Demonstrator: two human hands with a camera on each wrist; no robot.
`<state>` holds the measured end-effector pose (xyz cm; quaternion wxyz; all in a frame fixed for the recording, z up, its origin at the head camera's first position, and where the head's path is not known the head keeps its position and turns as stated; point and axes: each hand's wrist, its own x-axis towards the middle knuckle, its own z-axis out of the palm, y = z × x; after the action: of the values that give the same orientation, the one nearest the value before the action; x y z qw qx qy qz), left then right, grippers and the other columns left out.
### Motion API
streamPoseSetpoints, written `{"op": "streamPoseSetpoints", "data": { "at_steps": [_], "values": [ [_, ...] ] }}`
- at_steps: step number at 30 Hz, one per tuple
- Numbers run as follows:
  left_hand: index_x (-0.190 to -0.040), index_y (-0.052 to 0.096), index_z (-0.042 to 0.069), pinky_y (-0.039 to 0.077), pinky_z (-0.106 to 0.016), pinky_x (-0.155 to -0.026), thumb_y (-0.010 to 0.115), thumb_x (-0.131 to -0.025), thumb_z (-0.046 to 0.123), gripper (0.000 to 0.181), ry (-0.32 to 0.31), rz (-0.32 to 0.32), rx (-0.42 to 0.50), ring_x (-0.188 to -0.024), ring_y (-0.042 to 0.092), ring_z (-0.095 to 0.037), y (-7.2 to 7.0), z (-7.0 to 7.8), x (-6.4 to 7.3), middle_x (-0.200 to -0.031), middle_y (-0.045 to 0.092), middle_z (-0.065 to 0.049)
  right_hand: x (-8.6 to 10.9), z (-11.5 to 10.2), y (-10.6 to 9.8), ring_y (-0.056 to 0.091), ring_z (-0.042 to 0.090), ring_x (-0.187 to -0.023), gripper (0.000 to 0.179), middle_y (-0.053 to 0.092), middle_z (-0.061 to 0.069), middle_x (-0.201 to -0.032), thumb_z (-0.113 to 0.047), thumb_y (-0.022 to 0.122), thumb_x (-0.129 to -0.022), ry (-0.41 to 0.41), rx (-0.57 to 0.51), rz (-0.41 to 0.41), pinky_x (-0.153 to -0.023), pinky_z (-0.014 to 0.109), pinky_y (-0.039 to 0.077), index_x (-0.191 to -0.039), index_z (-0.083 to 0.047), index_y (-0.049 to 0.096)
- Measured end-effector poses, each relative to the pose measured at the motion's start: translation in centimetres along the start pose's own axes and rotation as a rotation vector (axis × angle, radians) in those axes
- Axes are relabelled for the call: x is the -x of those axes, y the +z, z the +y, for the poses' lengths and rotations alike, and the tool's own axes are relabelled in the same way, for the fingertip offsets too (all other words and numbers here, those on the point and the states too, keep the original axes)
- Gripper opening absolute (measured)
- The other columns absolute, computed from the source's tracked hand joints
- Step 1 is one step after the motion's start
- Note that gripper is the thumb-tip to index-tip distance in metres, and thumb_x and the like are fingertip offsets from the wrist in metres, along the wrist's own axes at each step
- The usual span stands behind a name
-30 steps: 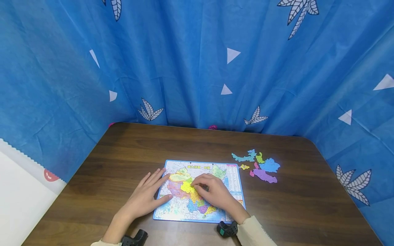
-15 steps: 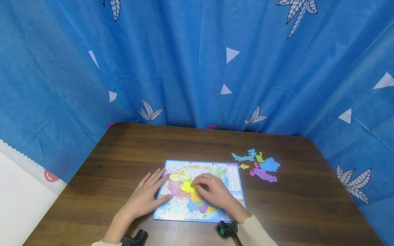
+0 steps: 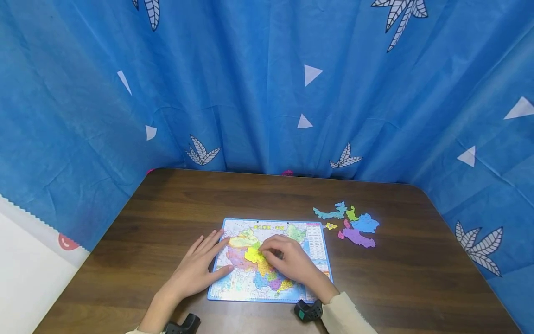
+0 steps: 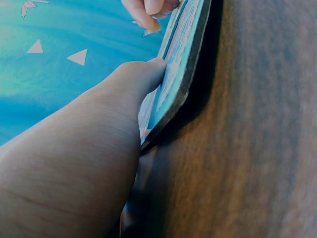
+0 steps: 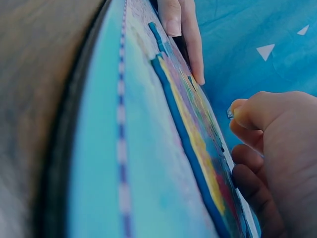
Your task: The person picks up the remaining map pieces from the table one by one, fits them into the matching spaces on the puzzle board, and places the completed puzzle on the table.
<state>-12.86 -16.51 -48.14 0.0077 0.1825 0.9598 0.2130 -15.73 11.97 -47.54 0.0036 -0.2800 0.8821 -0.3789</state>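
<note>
A magnetic map puzzle board (image 3: 238, 293) with a blue rim lies on the table, its middle covered with coloured pieces. My left hand (image 3: 199, 268) rests spread at its left edge, fingers over the upper left and thumb on the map. Above the yellow puzzle piece (image 3: 253, 254) near the centre is my right hand (image 3: 289, 260). It pinches a small puzzle piece (image 5: 230, 113) between thumb and finger, mostly hidden; only a bit of its edge shows in the right wrist view. The other right fingers are curled close over the board.
Loose puzzle pieces lie right of the board: a teal one (image 3: 331, 214), a green one (image 3: 352, 213), a blue one (image 3: 366, 224), a purple one (image 3: 358, 238), a small yellow one (image 3: 331, 226) and pink ones. A blue curtain (image 3: 250, 93) hangs behind the brown table (image 3: 417, 260).
Both hands and all the loose pieces stay where they were; only the head view has shifted slightly.
</note>
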Motion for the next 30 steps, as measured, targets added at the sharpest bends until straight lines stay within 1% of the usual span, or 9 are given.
{"op": "streamPoseSetpoints", "data": {
  "at_steps": [5, 8, 13, 18, 20, 25, 30],
  "values": [
    [-0.148, 0.039, 0.027, 0.012, -0.051, -0.119, 0.052, -0.085, 0.070, 0.078, 0.014, 0.012, 0.001, -0.149, 0.019, -0.022, 0.0, 0.1, -0.1, -0.160, 0.024, 0.003, -0.1, 0.1, -0.2, 0.059, 0.000, -0.099, 0.016, 0.064, -0.022, -0.107, -0.027, 0.067, -0.091, -0.015, 0.001, 0.022, -0.091, 0.030, 0.053, -0.106, -0.030, 0.071],
    [-0.148, 0.039, 0.026, 0.012, -0.051, -0.119, 0.053, -0.085, 0.069, 0.078, 0.025, 0.023, -0.001, -0.149, 0.020, -0.022, 0.1, 0.1, -0.1, -0.159, 0.025, 0.003, -0.1, 0.2, -0.4, 0.060, -0.001, -0.100, 0.016, 0.064, -0.024, -0.107, -0.027, 0.068, -0.090, -0.004, 0.005, 0.041, -0.092, 0.029, 0.053, -0.105, -0.031, 0.071],
    [-0.148, 0.039, 0.025, 0.012, -0.051, -0.119, 0.053, -0.085, 0.068, 0.078, 0.031, 0.031, -0.005, -0.148, 0.021, -0.022, 0.2, 0.0, 0.0, -0.159, 0.025, 0.003, -0.1, 0.4, -0.9, 0.060, -0.002, -0.094, 0.015, 0.064, -0.023, -0.106, -0.026, 0.070, -0.089, -0.004, 0.010, 0.079, -0.086, 0.025, 0.054, -0.104, -0.030, 0.072],
    [-0.148, 0.039, 0.027, 0.012, -0.051, -0.119, 0.052, -0.085, 0.070, 0.078, 0.015, 0.011, -0.007, -0.148, 0.021, -0.022, 0.2, 0.0, 0.1, -0.159, 0.025, 0.004, 0.0, 0.7, -1.6, 0.058, -0.001, -0.084, 0.016, 0.065, -0.020, -0.106, -0.022, 0.070, -0.089, -0.041, 0.015, 0.118, -0.077, 0.022, 0.054, -0.104, -0.027, 0.072],
    [-0.149, 0.037, 0.028, 0.012, -0.051, -0.119, 0.050, -0.085, 0.071, 0.078, 0.000, -0.006, -0.004, -0.149, 0.019, -0.021, 0.1, 0.1, 0.1, -0.160, 0.023, 0.004, 0.0, 0.7, -1.9, 0.058, -0.001, -0.083, 0.016, 0.065, -0.020, -0.107, -0.020, 0.070, -0.089, -0.044, 0.010, 0.132, -0.076, 0.023, 0.054, -0.104, -0.025, 0.072],
    [-0.149, 0.037, 0.030, 0.011, -0.054, -0.119, 0.047, -0.084, 0.074, 0.079, -0.040, -0.037, 0.003, -0.149, 0.017, -0.024, 0.1, 0.0, 0.1, -0.161, 0.020, 0.004, -0.1, 1.1, -2.6, 0.057, -0.001, -0.082, 0.016, 0.065, -0.022, -0.106, -0.021, 0.070, -0.089, -0.008, 0.013, 0.159, -0.075, 0.023, 0.055, -0.104, -0.026, 0.073],
    [-0.149, 0.037, 0.030, 0.011, -0.054, -0.119, 0.047, -0.084, 0.074, 0.079, -0.041, -0.035, 0.006, -0.149, 0.016, -0.024, 0.1, 0.0, 0.1, -0.161, 0.020, 0.004, -0.1, 1.6, -3.3, 0.058, -0.001, -0.082, 0.016, 0.065, -0.023, -0.104, -0.022, 0.070, -0.089, 0.039, 0.038, 0.195, -0.072, 0.022, 0.055, -0.104, -0.027, 0.073]
  ]
}}
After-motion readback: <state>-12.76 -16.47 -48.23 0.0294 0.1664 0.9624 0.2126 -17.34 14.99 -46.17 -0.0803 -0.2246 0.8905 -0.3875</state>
